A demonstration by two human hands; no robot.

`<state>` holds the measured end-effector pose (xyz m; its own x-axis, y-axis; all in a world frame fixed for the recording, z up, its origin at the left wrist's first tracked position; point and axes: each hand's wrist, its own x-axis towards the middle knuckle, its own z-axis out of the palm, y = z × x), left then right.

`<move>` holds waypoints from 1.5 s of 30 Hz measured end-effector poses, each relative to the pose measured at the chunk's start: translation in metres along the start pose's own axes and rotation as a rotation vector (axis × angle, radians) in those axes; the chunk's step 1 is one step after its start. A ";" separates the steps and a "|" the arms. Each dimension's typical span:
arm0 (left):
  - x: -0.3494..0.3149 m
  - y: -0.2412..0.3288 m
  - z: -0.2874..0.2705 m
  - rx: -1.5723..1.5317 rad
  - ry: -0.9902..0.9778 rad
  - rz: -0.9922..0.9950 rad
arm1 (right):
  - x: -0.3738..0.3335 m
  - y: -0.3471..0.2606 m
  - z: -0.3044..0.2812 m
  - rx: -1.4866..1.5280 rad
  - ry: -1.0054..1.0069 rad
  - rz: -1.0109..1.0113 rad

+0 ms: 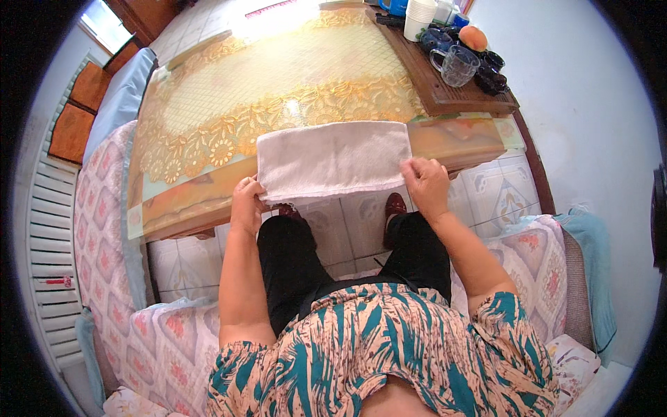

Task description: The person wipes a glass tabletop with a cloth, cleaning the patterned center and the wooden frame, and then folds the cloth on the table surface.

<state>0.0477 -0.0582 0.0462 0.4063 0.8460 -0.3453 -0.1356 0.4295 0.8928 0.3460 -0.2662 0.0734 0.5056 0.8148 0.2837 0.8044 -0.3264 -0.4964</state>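
A pale pinkish-white towel (333,160), folded into a wide rectangle, spans the space between my hands. Its far part rests on the front edge of the table, and its near edge hangs over my knees. My left hand (247,198) pinches the near left corner, thumb on top. At the near right corner, my right hand (425,182) has its fingers curled closed on the towel's edge. The fabric looks nearly flat, with faint creases across it.
The table (451,142) carries a gold lace-patterned cover (208,149). On its right side a brown wooden tray (472,104) holds a glass mug (458,66), stacked paper cups (419,17), dark teaware and an orange-pink fruit (473,38). Quilted sofa covers (104,208) lie left and beneath me.
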 end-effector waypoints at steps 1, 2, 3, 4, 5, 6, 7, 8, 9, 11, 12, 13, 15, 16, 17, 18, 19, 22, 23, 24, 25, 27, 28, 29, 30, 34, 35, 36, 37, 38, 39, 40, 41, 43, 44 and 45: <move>-0.002 0.002 0.005 0.011 0.007 -0.018 | 0.010 0.005 0.000 0.075 0.004 0.120; -0.004 0.004 0.009 0.021 0.015 -0.037 | 0.020 0.009 0.001 0.150 0.009 0.239; -0.007 0.007 0.011 0.034 0.028 -0.051 | 0.030 0.015 0.006 0.127 0.058 0.216; -0.007 0.007 0.011 0.027 0.015 -0.044 | 0.040 0.024 0.011 0.101 0.109 0.194; -0.006 0.006 0.011 0.020 0.001 -0.038 | 0.050 0.034 0.017 0.074 0.161 0.171; -0.006 0.005 0.009 0.013 -0.008 -0.030 | 0.061 0.042 0.024 0.070 0.129 0.207; -0.004 0.003 0.005 0.010 -0.004 -0.026 | 0.071 0.048 0.029 0.046 0.130 0.206; -0.002 -0.001 0.000 0.006 -0.001 -0.020 | 0.080 0.054 0.034 0.023 0.132 0.205; -0.003 -0.001 0.001 0.001 0.005 -0.020 | 0.087 0.053 0.035 -0.001 0.129 0.205; -0.006 -0.001 0.004 -0.033 0.021 -0.011 | 0.101 0.053 0.032 0.015 0.010 0.210; -0.006 -0.006 0.001 -0.036 0.028 -0.005 | 0.103 0.054 0.031 0.031 -0.070 0.195; -0.006 -0.010 -0.002 -0.040 0.034 0.000 | 0.106 0.054 0.030 0.047 -0.151 0.179; -0.005 -0.012 -0.008 -0.006 0.050 0.008 | 0.108 0.054 0.028 0.002 -0.181 0.117; -0.004 -0.012 -0.009 0.011 0.058 0.013 | 0.111 0.053 0.027 -0.019 -0.194 0.085; -0.004 -0.012 -0.009 0.010 0.072 0.003 | 0.113 0.052 0.025 -0.017 -0.175 0.064; -0.001 -0.010 -0.001 0.006 0.069 -0.009 | 0.117 0.057 0.020 -0.026 -0.148 0.052; -0.003 -0.005 0.004 0.007 0.077 -0.019 | 0.120 0.058 0.018 -0.025 -0.124 0.035; 0.007 0.014 0.028 0.209 0.136 0.019 | 0.143 0.055 0.012 -0.002 0.002 0.026; 0.013 0.012 0.030 0.263 0.150 0.037 | 0.148 0.055 0.010 0.022 0.029 0.039; 0.021 0.009 0.030 0.316 0.161 0.060 | 0.150 0.053 0.011 0.065 0.101 0.024; 0.028 0.004 0.028 0.369 0.171 0.084 | 0.148 0.054 0.009 0.039 0.112 0.024; 0.032 -0.005 0.027 0.459 0.151 0.133 | 0.130 0.056 0.000 -0.021 0.136 0.032; 0.024 -0.003 0.028 0.474 0.165 0.102 | 0.115 0.059 -0.003 0.009 0.131 0.032; 0.019 -0.002 0.029 0.489 0.180 0.071 | 0.099 0.060 -0.008 0.037 0.055 0.103; 0.018 -0.001 0.027 0.493 0.177 0.067 | 0.086 0.057 -0.015 0.068 -0.021 0.167; 0.013 0.005 0.023 0.535 0.163 0.038 | 0.052 0.050 -0.025 0.113 -0.238 0.382; 0.011 0.008 0.025 0.548 0.162 0.033 | 0.050 0.052 -0.023 0.190 -0.290 0.417; 0.010 0.012 0.027 0.542 0.153 0.018 | 0.052 0.051 -0.023 0.267 -0.334 0.443; 0.015 0.014 0.021 0.562 0.108 0.018 | 0.055 0.049 -0.023 0.344 -0.378 0.469; 0.026 0.013 0.010 0.582 0.063 0.019 | 0.061 0.048 -0.026 0.486 -0.400 0.489; 0.034 0.016 0.003 0.600 0.024 0.020 | 0.074 0.040 -0.031 0.627 -0.426 0.503; 0.038 0.033 0.012 0.536 0.020 -0.064 | 0.083 0.040 -0.034 0.762 -0.449 0.530; 0.043 0.049 0.022 0.498 0.026 -0.034 | 0.096 0.045 -0.035 0.801 -0.403 0.509; 0.044 0.078 0.036 0.425 0.057 0.023 | 0.113 0.016 -0.049 0.966 -0.232 0.518; 0.040 0.086 0.041 0.387 0.076 0.042 | 0.113 0.013 -0.053 0.984 -0.180 0.503; 0.037 0.092 0.046 0.353 0.096 0.062 | 0.114 0.012 -0.055 1.003 -0.128 0.487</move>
<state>0.0918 -0.0019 0.1294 0.3185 0.8998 -0.2982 0.1695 0.2554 0.9519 0.4301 -0.2036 0.1449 0.6157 0.7675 -0.1788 -0.1150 -0.1369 -0.9839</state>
